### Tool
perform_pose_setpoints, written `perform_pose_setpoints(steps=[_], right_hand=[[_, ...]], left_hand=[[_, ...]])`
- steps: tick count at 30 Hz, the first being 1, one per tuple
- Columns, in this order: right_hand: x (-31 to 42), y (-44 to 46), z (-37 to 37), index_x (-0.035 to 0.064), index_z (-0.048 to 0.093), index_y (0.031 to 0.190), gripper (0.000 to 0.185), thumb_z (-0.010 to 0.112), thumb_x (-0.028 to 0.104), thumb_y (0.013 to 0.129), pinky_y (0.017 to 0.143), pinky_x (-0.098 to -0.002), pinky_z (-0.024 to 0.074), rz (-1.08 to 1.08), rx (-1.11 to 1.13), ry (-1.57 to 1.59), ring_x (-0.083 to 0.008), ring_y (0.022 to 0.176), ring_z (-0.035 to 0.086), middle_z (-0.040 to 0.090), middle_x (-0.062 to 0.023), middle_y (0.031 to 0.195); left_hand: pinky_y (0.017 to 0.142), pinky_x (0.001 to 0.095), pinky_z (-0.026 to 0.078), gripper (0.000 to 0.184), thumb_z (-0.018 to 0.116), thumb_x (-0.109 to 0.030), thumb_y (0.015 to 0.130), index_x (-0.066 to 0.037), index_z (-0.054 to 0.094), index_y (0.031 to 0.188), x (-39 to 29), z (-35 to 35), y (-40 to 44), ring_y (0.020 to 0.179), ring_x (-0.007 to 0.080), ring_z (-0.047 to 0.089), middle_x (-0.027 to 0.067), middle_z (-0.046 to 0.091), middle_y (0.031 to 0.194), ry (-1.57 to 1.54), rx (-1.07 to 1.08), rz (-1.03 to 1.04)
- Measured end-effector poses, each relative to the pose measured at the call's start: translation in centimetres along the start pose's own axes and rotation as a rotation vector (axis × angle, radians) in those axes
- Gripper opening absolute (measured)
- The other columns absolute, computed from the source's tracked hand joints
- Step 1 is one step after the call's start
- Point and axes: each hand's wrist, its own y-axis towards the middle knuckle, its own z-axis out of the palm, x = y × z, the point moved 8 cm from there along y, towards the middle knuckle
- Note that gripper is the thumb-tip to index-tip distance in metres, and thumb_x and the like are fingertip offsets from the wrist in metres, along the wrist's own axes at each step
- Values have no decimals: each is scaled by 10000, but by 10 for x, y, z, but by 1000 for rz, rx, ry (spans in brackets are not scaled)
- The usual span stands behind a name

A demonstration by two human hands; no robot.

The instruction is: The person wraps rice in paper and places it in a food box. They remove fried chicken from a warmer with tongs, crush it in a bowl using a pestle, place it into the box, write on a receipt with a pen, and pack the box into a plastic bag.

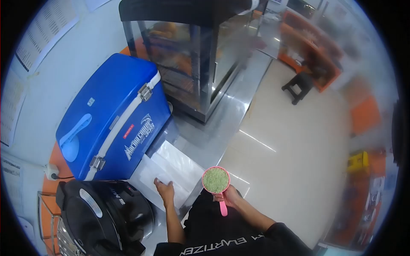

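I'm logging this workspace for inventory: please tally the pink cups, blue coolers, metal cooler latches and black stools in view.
Pink cup: 1
Blue cooler: 1
Metal cooler latches: 2
Black stool: 1
Total: 5

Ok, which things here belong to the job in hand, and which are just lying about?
Seemingly in use:
round pink handled cup of pale green grains, in the right grip
thin white sheets, beneath the left grip

Apparently just lying about:
blue boxy cooler
light-blue plastic utensil on the cooler
black rounded lidded appliance
black-framed glass display case
small black stool
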Motion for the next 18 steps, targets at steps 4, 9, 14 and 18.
perform_pose_setpoints(steps=[4,9,14,18], right_hand=[[16,38,7,56,572,1038,320,372,289,1126,521,-243,371,152,158,12,-96,595,450,490,-24,751],[43,66,19,73,564,989,310,409,305,1124,479,-241,341,308,147,-95,-95,557,435,483,-13,740],[74,90,25,70,569,986,308,407,291,1126,463,-246,318,375,31,-265,-90,535,420,480,-14,720],[84,120,26,55,570,1000,263,411,236,1104,453,-238,301,420,62,-415,-84,515,389,473,-7,707]], left_hand=[[873,426,572,652,717,49,825,62,463,1425,-3,-1,-7,919,353,712,200,693,998,-48,-48,-114],[862,396,551,669,649,73,770,19,534,1427,-40,34,-28,942,321,681,178,657,1039,-30,33,-49],[987,528,547,783,608,5,799,66,377,1545,-90,81,-32,1157,473,637,287,553,1329,140,49,-9],[1023,491,524,773,736,-278,914,53,423,1539,-93,106,-36,1228,453,587,259,530,1425,401,113,-10]])
